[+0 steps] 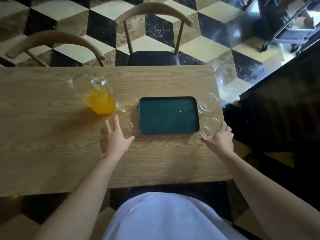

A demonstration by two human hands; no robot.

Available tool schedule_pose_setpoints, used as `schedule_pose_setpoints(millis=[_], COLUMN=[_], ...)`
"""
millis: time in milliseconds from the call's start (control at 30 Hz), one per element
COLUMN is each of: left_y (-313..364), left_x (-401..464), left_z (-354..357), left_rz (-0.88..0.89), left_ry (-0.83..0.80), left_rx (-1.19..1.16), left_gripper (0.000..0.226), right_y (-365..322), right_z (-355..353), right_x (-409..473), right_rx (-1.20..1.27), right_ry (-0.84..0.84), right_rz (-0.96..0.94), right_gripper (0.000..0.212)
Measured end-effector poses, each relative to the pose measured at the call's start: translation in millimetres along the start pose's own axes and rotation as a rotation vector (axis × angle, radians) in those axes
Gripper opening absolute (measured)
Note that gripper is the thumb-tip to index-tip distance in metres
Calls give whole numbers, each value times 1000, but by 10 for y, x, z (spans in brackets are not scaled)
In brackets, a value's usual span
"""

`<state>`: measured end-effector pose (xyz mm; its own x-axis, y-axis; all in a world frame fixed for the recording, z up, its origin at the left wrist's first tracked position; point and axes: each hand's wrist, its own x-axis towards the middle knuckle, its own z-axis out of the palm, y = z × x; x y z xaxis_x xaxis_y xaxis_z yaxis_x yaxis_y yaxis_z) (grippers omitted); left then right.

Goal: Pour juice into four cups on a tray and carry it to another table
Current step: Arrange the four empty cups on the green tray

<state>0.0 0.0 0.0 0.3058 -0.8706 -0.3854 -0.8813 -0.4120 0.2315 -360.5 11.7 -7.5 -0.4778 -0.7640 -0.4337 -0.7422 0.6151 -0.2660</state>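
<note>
A dark green tray [168, 115] lies bare on the wooden table [52, 135]. Two clear cups stand left of it: a far one [126, 105] and a near one [127, 128]. Two more stand at its right: a far cup [207, 103] and a near cup [209, 127]. A glass jug [94, 94] with orange juice stands at the left. My left hand [115, 137] reaches with spread fingers beside the near left cup. My right hand [220, 138] curls around the near right cup.
Two wooden chairs [152, 32] [55, 44] stand beyond the table's far edge. The table's right edge runs close to the right-hand cups, with a dark counter [280, 101] past it. Metal cart legs [290, 28] stand at the far right on the chequered floor.
</note>
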Motion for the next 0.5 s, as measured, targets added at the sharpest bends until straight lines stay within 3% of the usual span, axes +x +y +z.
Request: schedule_pose_setpoints(millis=[167,500], left_y=[91,145], left_x=[79,239], left_z=[41,56], left_rz=[-10,-101], left_ry=[-12,-65], left_rx=[57,13], left_gripper=[111,101], right_y=[4,-56], right_z=[13,-95], right_x=[162,286], right_rx=[-194,-100], right_ry=[-12,-102], right_rz=[-141,-128], right_gripper=[108,95])
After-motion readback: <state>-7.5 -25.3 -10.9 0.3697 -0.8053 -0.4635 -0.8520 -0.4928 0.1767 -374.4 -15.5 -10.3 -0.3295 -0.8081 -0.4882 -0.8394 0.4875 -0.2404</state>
